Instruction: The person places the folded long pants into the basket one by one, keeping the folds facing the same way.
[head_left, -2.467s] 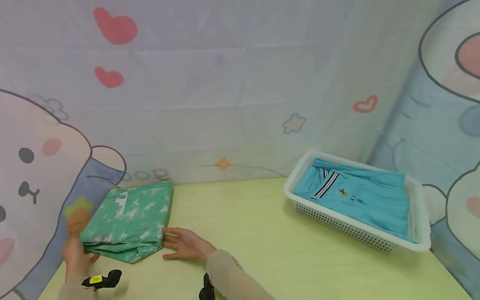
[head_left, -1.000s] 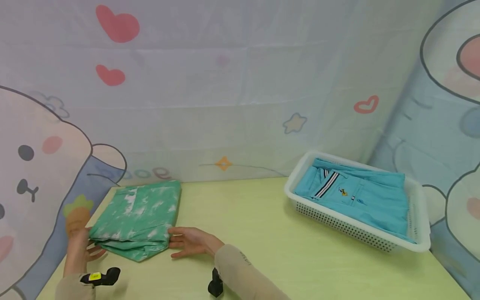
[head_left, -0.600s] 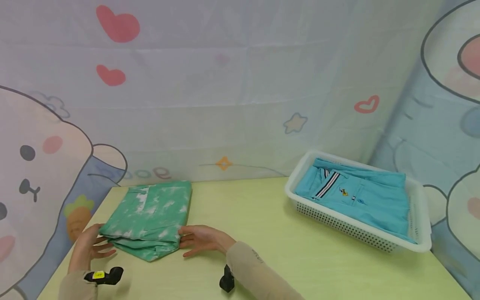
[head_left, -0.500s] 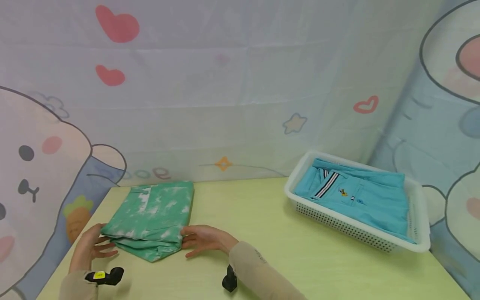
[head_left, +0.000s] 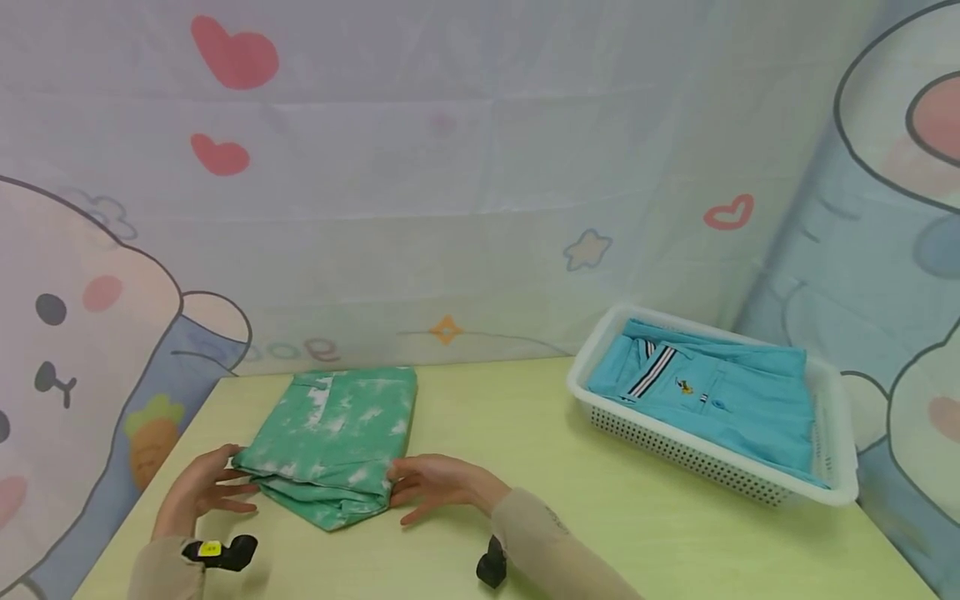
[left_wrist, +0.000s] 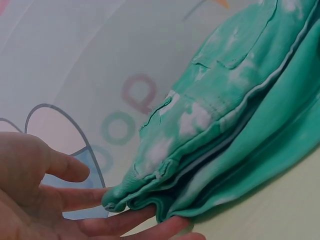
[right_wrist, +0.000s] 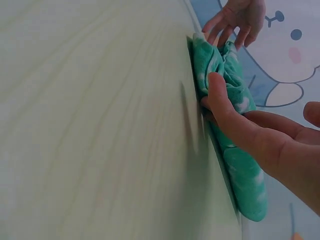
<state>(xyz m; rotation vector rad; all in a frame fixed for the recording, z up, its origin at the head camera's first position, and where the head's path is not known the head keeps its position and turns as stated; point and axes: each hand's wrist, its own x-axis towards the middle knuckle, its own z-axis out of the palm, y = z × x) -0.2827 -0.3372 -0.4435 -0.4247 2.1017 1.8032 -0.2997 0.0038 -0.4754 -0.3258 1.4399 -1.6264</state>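
A folded green garment with white blotches lies on the left part of the table, its layers loose along the near edge. My left hand is at its near left corner; the left wrist view shows fairly straight fingers touching the layered fabric, thumb apart. My right hand touches the near right side with extended fingers. In the right wrist view, the right hand lies along the garment's side, and the left hand shows at the far end. Some fingertips are hidden.
A white perforated basket stands at the table's right, holding a folded light-blue polo shirt. A printed cloth backdrop rises behind the pale yellow table. A dark wrist camera sits on the left sleeve.
The green garment has slid to the right across the table, with both hands moving along at its sides. The left hand's fingers now show more beside the near corner. The basket stays put.
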